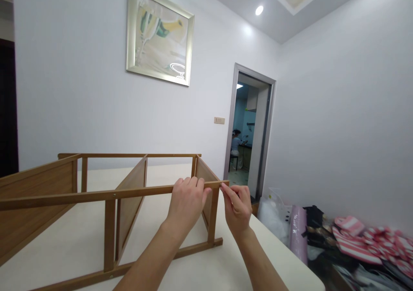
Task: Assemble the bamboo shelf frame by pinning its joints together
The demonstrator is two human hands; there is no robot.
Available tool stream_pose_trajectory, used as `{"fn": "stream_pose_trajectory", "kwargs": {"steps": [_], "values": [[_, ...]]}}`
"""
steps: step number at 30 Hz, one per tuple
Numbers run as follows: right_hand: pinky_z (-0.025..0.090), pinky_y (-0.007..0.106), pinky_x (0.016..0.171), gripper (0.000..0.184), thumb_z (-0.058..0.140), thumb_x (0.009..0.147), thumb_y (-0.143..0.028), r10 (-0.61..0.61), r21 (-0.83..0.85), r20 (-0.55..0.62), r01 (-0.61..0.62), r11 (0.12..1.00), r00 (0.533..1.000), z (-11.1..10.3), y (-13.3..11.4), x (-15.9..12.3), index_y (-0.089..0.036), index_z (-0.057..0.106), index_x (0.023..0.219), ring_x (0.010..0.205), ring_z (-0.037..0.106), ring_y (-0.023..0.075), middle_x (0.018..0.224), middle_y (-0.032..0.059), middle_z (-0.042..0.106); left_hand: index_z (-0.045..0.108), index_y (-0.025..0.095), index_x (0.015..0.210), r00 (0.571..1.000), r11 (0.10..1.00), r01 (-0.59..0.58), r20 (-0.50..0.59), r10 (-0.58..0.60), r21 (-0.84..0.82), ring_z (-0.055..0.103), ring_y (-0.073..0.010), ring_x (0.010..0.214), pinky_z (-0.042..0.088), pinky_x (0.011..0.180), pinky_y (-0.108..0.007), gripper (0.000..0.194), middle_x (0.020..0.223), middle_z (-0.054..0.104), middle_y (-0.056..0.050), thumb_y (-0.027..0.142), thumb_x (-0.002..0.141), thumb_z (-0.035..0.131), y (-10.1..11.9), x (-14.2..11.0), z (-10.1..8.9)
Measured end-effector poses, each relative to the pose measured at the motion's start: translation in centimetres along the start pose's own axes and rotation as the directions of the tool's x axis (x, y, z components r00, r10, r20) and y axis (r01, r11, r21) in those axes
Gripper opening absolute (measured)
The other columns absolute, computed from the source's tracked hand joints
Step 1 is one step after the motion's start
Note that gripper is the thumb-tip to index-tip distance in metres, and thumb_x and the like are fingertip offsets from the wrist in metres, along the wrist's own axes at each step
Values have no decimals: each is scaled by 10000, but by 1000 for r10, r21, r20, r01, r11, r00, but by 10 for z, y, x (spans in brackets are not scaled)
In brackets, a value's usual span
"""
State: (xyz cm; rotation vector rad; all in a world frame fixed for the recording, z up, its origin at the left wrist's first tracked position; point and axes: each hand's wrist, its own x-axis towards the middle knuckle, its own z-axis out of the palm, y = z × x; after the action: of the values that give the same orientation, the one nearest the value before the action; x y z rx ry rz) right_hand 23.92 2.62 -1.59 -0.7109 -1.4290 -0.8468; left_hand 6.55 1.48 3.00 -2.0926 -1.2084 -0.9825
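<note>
A brown wooden shelf rack (109, 226) lies on its side on a cream table (238, 261), its panels standing upright between the rails. My left hand (187, 200) is closed over the upper front rail (142, 191), close to its right end. At that rail's tip, my right hand (237, 205) is closed in a pinch, thumb and forefinger together against the wood. Whatever small thing those fingertips may hold is hidden. Small metal fasteners show farther along the rails.
A framed picture (158, 37) hangs on the white wall beside a switch plate (219, 120). Through the doorway (237, 67), a person (236, 147) is in the other room. Right of the table lie a pink wrapped roll (298, 235) and striped red-and-white fabric (358, 243).
</note>
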Motion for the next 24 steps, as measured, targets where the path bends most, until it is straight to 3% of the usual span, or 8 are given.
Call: {"fn": "stream_pose_trajectory", "kwargs": {"steps": [8, 18, 24], "values": [[440, 302, 637, 293, 640, 842, -88, 34, 38, -25, -33, 999, 999, 3, -1, -1, -250, 701, 1079, 711, 478, 141, 762, 20, 571, 618, 181, 846, 1000, 1000, -1, -4, 1, 7, 556, -203, 709, 329, 680, -350, 243, 758, 629, -53, 335, 952, 463, 0, 1, 0], [473, 313, 670, 363, 595, 858, -73, 8, 18, 4, -8, 1000, 1000, -1, -2, -4, -208, 633, 1193, 770, 529, 162, 839, 53, 596, 617, 186, 852, 1000, 1000, -10, 5, 10, 0, 557, -193, 701, 321, 669, -340, 245, 767, 642, -53, 344, 955, 462, -2, -1, 2], [491, 313, 680, 168, 605, 859, -116, 14, -30, 1, -14, 999, 1000, -3, 4, -9, -177, 631, 1013, 771, 556, 166, 832, 60, 613, 615, 188, 861, 1000, 1000, -11, 5, 11, -1, 561, -197, 712, 317, 677, -339, 239, 757, 635, -46, 348, 956, 465, -2, -1, 2]]}}
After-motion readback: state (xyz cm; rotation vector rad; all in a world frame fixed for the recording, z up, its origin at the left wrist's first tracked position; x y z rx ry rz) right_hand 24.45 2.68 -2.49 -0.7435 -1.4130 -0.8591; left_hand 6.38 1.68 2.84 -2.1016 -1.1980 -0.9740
